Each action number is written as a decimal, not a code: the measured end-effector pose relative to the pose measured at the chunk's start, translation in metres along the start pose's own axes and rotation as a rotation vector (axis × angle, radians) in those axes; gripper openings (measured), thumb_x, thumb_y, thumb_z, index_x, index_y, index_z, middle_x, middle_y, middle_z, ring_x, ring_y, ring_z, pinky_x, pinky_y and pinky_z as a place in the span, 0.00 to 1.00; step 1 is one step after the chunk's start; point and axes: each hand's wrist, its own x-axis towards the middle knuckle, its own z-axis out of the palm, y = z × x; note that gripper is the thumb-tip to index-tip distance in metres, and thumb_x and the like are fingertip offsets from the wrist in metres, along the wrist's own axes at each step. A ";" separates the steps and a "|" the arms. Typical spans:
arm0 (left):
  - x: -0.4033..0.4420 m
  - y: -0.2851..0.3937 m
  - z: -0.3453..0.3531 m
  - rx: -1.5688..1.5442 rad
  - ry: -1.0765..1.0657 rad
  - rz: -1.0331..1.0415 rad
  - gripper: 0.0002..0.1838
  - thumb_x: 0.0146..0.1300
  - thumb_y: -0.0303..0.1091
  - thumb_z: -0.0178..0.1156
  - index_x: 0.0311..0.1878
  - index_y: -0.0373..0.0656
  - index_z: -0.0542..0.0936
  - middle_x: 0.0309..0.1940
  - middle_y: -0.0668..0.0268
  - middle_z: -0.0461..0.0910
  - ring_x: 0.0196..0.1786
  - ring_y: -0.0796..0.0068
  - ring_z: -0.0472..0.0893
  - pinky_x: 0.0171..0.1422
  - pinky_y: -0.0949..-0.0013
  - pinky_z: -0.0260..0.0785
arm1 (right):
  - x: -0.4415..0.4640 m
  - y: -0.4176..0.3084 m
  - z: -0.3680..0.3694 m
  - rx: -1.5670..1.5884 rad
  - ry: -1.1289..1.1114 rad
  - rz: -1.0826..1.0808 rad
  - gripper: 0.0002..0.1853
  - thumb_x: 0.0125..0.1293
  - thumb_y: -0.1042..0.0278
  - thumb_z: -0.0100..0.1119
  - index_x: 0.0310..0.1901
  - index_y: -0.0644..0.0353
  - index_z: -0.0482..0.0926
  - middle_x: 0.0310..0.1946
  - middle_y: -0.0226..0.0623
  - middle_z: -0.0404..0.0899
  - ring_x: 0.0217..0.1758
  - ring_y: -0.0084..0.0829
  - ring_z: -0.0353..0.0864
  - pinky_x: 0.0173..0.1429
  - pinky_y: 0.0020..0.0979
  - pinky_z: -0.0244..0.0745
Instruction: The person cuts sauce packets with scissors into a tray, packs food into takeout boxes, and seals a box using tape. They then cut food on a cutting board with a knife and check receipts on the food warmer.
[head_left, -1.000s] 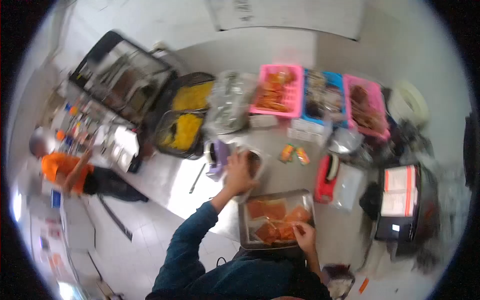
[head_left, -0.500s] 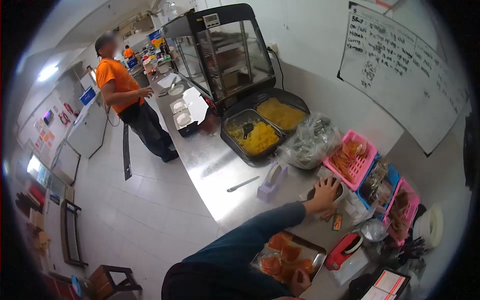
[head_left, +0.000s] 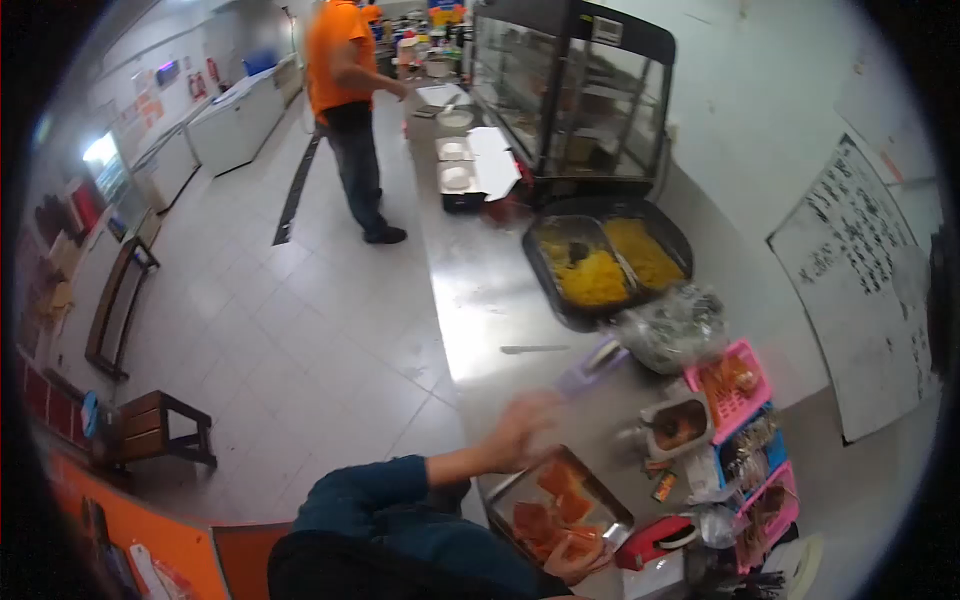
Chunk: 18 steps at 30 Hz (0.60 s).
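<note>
My left hand (head_left: 525, 428), smeared by motion, is over the counter beside the upper edge of a metal tray (head_left: 497, 490). Whether its fingers hold anything cannot be made out. Inside the tray lie several clear packets of orange food (head_left: 572, 505). At the tray's near edge, my right hand (head_left: 577, 560) has its fingers curled on one of these packets. A small metal container (head_left: 680, 425) with dark brown contents stands further along the counter. Next to the tray is a red and black device (head_left: 655, 542), perhaps a sealer.
Pink (head_left: 745, 415) and blue baskets with packets line the wall side. A purple tape dispenser (head_left: 592, 368), a pen (head_left: 535, 350), a plastic bag (head_left: 675, 328) and a black two-part pan (head_left: 560, 310) of yellow food are on the counter. Beyond stand a glass display warmer (head_left: 575, 100) and a person in orange (head_left: 340, 60).
My left hand has left the small metal container and moved back towards the tray. My right hand stays at the packets. The view has turned, bringing more floor into sight.
</note>
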 end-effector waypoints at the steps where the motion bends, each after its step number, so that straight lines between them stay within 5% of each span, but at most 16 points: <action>1: -0.027 -0.012 -0.032 0.188 0.015 -0.160 0.30 0.44 0.28 0.63 0.51 0.47 0.61 0.52 0.55 0.64 0.56 0.57 0.62 0.58 0.56 0.53 | 0.005 -0.018 0.004 0.103 -0.060 -0.030 0.21 0.49 0.65 0.55 0.45 0.63 0.67 0.44 0.46 0.63 0.49 0.46 0.64 0.52 0.42 0.59; 5: -0.121 -0.053 -0.145 0.244 0.430 -0.763 0.23 0.49 0.24 0.56 0.49 0.41 0.61 0.48 0.58 0.66 0.51 0.65 0.68 0.53 0.64 0.60 | 0.016 -0.089 0.052 0.506 -0.259 -0.163 0.15 0.49 0.76 0.53 0.41 0.64 0.66 0.41 0.45 0.64 0.46 0.41 0.65 0.48 0.37 0.63; 8: -0.149 -0.077 -0.217 0.301 0.790 -0.850 0.19 0.51 0.22 0.53 0.47 0.39 0.63 0.44 0.61 0.68 0.45 0.71 0.71 0.47 0.71 0.64 | 0.015 -0.163 0.109 0.702 -0.579 -0.152 0.16 0.48 0.75 0.55 0.41 0.65 0.69 0.37 0.44 0.69 0.42 0.39 0.70 0.47 0.34 0.65; 10: -0.165 -0.111 -0.265 0.322 0.977 -0.797 0.16 0.52 0.22 0.52 0.45 0.39 0.64 0.42 0.62 0.70 0.41 0.73 0.73 0.44 0.72 0.65 | 0.008 -0.206 0.153 0.738 -0.986 -0.111 0.17 0.48 0.73 0.57 0.42 0.65 0.70 0.37 0.45 0.72 0.44 0.37 0.71 0.47 0.32 0.66; 12: -0.160 -0.137 -0.312 0.295 0.903 -0.805 0.14 0.52 0.22 0.51 0.44 0.39 0.65 0.40 0.63 0.71 0.39 0.74 0.74 0.42 0.74 0.65 | 0.007 -0.245 0.195 0.633 -1.309 -0.186 0.20 0.48 0.68 0.59 0.44 0.65 0.71 0.39 0.46 0.74 0.47 0.37 0.72 0.48 0.31 0.67; 15: -0.138 -0.179 -0.365 0.247 0.814 -0.769 0.11 0.53 0.22 0.51 0.41 0.39 0.67 0.35 0.65 0.74 0.36 0.76 0.74 0.41 0.74 0.65 | -0.001 -0.261 0.262 0.242 -1.440 -0.446 0.20 0.48 0.65 0.60 0.44 0.63 0.71 0.41 0.46 0.73 0.48 0.41 0.71 0.49 0.34 0.67; 18: -0.106 -0.223 -0.409 0.171 0.680 -0.774 0.10 0.53 0.22 0.51 0.40 0.39 0.68 0.35 0.64 0.74 0.37 0.76 0.74 0.41 0.74 0.65 | 0.011 -0.275 0.295 0.270 -1.254 -0.296 0.22 0.48 0.62 0.60 0.46 0.59 0.71 0.42 0.44 0.72 0.48 0.44 0.70 0.51 0.36 0.65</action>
